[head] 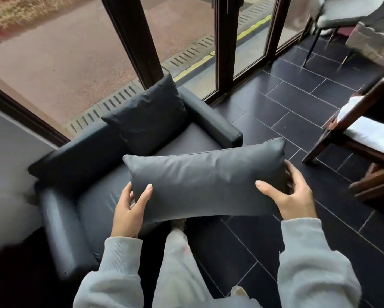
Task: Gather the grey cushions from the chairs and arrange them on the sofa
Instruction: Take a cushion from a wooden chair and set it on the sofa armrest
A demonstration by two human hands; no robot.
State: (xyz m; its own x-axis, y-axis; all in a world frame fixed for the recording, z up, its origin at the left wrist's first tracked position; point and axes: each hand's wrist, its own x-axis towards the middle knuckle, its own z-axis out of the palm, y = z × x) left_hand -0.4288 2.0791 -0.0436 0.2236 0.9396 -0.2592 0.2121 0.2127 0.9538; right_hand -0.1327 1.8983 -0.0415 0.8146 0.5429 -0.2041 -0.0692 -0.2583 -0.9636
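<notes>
Standing before the dark sofa (97,210), a grey cushion (206,181) is held level over the seat's near right edge, probably for placing. A second cushion (148,114) is propped against the far backrest. The held cushion's ends are gripped by the left hand (131,207) and right hand (291,194), keeping it flat.
</notes>
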